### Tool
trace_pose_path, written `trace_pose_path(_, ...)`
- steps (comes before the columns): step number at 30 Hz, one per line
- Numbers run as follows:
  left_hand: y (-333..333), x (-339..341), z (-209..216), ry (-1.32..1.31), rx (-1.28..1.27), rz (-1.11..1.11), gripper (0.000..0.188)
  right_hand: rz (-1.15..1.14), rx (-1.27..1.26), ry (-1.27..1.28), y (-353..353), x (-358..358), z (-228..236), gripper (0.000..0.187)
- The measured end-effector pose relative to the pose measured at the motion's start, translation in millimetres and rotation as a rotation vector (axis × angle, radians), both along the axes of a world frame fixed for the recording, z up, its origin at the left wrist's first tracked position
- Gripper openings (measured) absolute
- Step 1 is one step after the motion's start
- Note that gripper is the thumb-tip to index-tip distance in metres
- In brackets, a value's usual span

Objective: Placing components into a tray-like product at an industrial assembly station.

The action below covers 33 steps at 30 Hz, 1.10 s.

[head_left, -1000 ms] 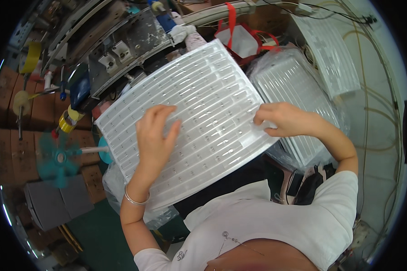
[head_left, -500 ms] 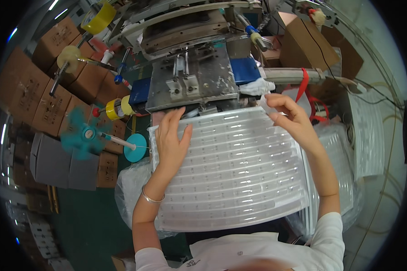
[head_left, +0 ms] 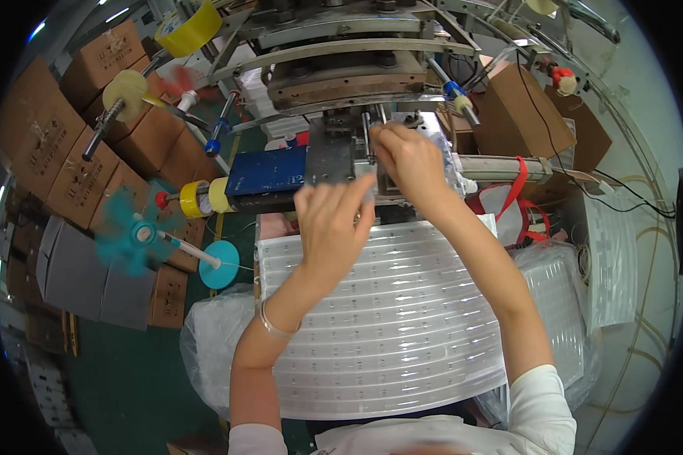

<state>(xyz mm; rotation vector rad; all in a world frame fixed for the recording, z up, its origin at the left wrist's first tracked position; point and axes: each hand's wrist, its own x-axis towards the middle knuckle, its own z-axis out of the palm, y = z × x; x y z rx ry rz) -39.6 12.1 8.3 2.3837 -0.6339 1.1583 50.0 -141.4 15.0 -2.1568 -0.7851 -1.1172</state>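
Below your left hand [head_left: 334, 224] and your right hand [head_left: 408, 159] beside the metal fixture [head_left: 331, 159], grips I couldn't discern, lay the ribbed sheet [head_left: 398, 330], seemingly light, bendable, best held edgewise.

gleams as glossy, translucent plastic along the ridged sheet [head_left: 391, 326]. beyond the sheet, looks like dull, worn metal on the machine [head_left: 349, 73] and scuffed paint on the blue block [head_left: 268, 171]. left of the sheet, crinkles as shiny clear plastic on the bag [head_left: 211, 341]; farther left, shows matt cardboard on the brown boxes [head_left: 82, 167].
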Motion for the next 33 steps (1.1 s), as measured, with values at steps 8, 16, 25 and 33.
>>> trace_pose_path(8, 12, -61, 2, 0.191, -0.042, -0.250, 0.031, -0.048, -0.027, 0.139, -9, -9, -4, 0.033)
trace_pose_path(16, -47, -133, -2, 0.406, 0.036, -0.577, 0.035, -0.054, 0.068, 0.334, -128, -140, 7, 0.032)
trace_pose_path(25, -159, -189, -67, 0.274, 0.408, -0.720, 0.029, -0.150, 0.123, 0.242, -174, -242, 37, 0.023)
trace_pose_path(33, -122, -165, -60, 0.330, 0.379, -0.666, 0.047, -0.175, 0.051, 0.317, -205, -252, 5, 0.020)
